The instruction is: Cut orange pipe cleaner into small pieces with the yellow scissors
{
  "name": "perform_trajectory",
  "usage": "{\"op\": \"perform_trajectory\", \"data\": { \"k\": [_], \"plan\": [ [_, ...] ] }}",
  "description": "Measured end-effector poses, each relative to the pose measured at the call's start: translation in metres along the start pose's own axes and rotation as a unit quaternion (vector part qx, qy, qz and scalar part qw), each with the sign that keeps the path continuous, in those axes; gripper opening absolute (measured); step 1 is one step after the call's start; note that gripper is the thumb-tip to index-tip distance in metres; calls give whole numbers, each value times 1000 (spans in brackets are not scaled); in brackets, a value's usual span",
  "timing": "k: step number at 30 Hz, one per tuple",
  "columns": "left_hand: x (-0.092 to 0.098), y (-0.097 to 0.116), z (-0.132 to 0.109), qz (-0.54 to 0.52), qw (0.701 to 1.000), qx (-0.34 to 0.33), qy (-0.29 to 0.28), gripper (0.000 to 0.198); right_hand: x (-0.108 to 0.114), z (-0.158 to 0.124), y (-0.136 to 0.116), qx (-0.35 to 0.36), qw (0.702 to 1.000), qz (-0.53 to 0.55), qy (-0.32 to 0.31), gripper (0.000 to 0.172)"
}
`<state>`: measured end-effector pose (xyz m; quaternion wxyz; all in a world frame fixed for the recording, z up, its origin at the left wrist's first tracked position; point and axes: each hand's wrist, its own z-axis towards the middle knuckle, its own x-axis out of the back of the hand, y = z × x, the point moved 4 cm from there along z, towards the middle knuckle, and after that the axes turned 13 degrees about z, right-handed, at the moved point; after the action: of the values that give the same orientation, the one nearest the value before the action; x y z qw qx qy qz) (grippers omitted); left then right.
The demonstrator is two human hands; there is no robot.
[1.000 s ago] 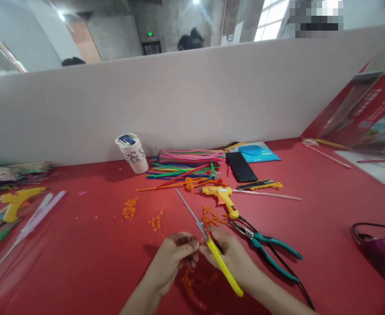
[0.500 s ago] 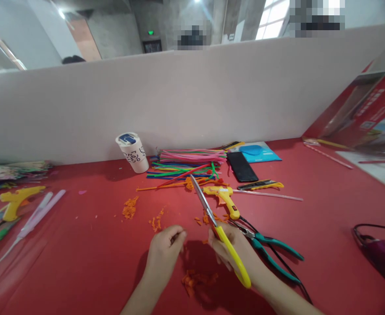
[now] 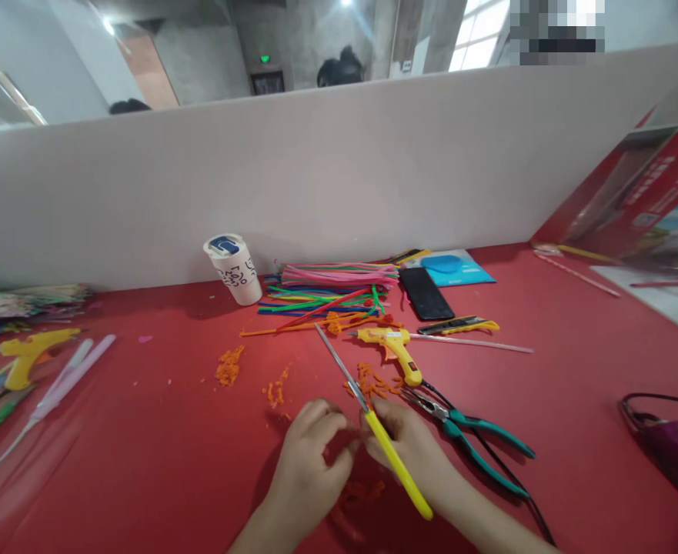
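Scissors with yellow handles [image 3: 395, 462] lie across my right hand [image 3: 411, 442], which is closed on them; the blades point up and to the left. My left hand [image 3: 315, 465] is curled close beside it, fingertips near the right fingers. Whatever the left fingertips pinch, if anything, is too small to make out. Below the hands, orange fuzzy pieces [image 3: 367, 491] lie partly hidden on the red table. Short orange clippings [image 3: 376, 378] sit just beyond the right hand, a small pile [image 3: 275, 388] lies past the left, and a denser heap [image 3: 230, 365] farther left.
A yellow glue gun [image 3: 393, 346] and green-handled pliers [image 3: 482, 438] lie to the right. Pipe cleaners [image 3: 339, 275], a phone [image 3: 427, 294], a utility knife [image 3: 459, 325] and a white cup [image 3: 235, 269] are along the partition [image 3: 315, 169]. Another glue gun [image 3: 30, 354] is at left.
My left hand has moved right, up to my right hand. The scissors have shifted a little left and down with my right hand, their tips swinging left.
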<state>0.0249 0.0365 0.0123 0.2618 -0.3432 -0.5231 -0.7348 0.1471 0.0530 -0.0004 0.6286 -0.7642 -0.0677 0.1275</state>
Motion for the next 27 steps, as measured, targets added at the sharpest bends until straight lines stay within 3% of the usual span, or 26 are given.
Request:
{"op": "perform_trajectory", "data": {
  "k": [14,20,23,27],
  "plan": [
    [-4,-4,-2,-1,1000,27,-13,17,3,-1,5,20,995,-93,9,13],
    [-3,-7,3,-99,992,71,-27,10,5,-1,3,31,991,-131,8,14],
    [-2,-18,5,-252,954,163,-13,6,11,-1,-3,46,982,-183,17,19],
    [1,-33,3,-430,858,277,44,10,19,-4,-9,58,944,-324,15,25]
  ]
}}
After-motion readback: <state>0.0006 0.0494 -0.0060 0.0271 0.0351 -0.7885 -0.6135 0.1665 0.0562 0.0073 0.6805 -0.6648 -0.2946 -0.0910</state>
